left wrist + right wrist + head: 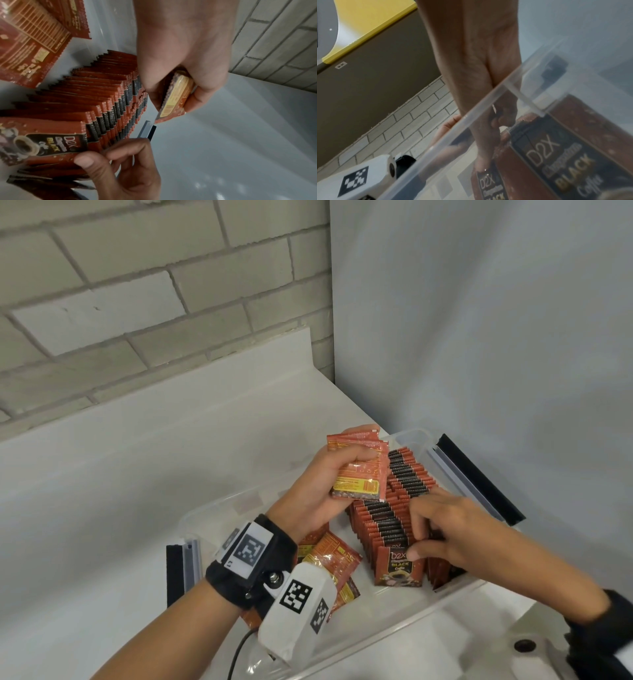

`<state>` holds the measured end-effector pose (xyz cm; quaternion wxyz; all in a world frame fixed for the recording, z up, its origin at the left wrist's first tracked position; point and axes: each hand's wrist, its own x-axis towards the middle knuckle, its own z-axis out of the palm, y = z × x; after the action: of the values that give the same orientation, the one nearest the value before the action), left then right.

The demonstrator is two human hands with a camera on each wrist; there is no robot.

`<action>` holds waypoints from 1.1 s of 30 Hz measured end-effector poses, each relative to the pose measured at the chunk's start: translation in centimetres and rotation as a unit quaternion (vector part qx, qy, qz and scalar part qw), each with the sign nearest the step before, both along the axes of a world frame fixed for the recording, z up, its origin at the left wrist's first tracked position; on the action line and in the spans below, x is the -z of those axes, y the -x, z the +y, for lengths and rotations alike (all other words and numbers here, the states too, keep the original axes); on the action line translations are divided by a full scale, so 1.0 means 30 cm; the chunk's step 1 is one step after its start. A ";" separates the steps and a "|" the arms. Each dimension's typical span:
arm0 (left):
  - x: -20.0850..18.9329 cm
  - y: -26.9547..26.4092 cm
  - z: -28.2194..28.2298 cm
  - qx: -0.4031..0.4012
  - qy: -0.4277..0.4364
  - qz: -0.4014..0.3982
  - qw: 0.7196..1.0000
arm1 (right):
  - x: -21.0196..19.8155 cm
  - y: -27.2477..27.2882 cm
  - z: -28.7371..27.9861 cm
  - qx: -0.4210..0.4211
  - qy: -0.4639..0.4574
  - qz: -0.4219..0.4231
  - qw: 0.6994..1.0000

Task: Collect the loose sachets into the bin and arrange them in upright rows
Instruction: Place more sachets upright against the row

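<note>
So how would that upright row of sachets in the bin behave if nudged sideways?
The upright row would probably lean or topple domino-style: the packets are thin, and only the right hand steadies the front. The glossy foil likely slides easily. The left hand grips several, so each seems light.

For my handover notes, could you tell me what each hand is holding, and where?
The left hand grips a small stack of sachets across its middle. The right hand holds nothing; its fingers touch the upright rows' tops.

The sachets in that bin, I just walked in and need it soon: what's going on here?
A person is filing coffee sachets into a clear bin. The left hand holds a small stack of sachets above it. The right hand has its fingers on the upright rows, thumb on the front sachet. Some loose sachets lie flat in the bin's near-left part, not yet stood up.
</note>
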<state>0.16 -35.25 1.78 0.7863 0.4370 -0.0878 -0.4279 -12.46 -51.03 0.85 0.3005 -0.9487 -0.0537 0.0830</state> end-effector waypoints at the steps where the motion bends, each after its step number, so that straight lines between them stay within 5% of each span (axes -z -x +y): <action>1: 0.002 0.000 -0.001 0.002 0.000 -0.005 1.000 | -0.011 0.003 0.005 0.027 -0.033 -0.015 0.999; 6: 0.004 0.003 -0.002 0.025 0.005 -0.038 0.999 | -0.027 -0.008 0.023 0.171 -0.222 -0.069 0.958; 11: 0.005 0.010 -0.005 0.050 0.009 -0.066 0.997 | -0.004 -0.020 0.032 0.173 -0.342 -0.036 0.923; 25: -0.015 0.013 0.000 0.077 -0.029 -0.024 0.996 | -0.015 0.017 0.027 0.218 -0.437 -0.185 0.853; 33: 0.001 0.034 -0.003 0.203 -0.055 -0.042 0.977 | 0.018 0.015 0.018 0.173 -0.407 -0.230 0.867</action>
<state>-0.86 -35.35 1.74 0.6533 0.4704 -0.1841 -0.5639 -12.91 -50.48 0.33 0.6489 -0.7282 0.0147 -0.2202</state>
